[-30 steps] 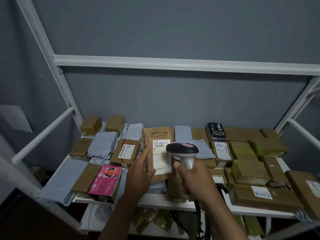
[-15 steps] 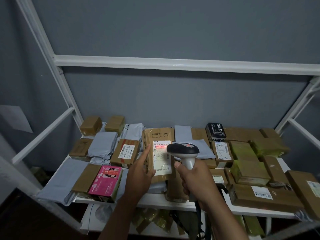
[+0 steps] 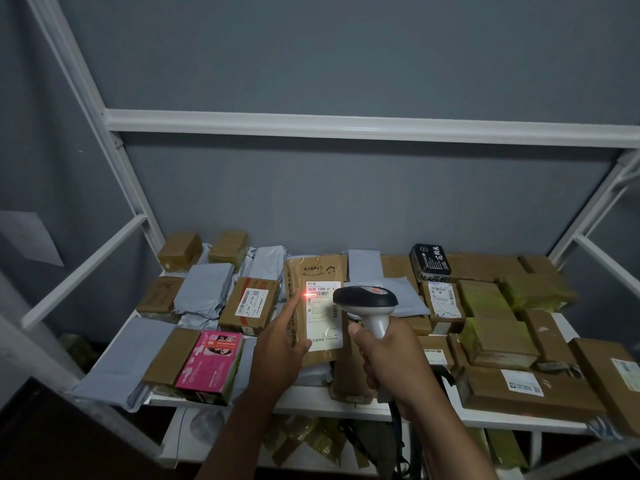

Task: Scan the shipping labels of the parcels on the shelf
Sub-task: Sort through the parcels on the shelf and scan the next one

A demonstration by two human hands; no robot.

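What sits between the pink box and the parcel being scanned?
In the head view, only the left hand, pressed against the brown parcel; the pink box lies further left.

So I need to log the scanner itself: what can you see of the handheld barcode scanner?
The barcode scanner has a dark, rounded head with a reddish mark on top and a pale grey plastic handle. The right hand grips the handle, holding it upright above the shelf's front, its head facing the white shipping label, where a red light glows. A dark cable seems to hang below the hand.
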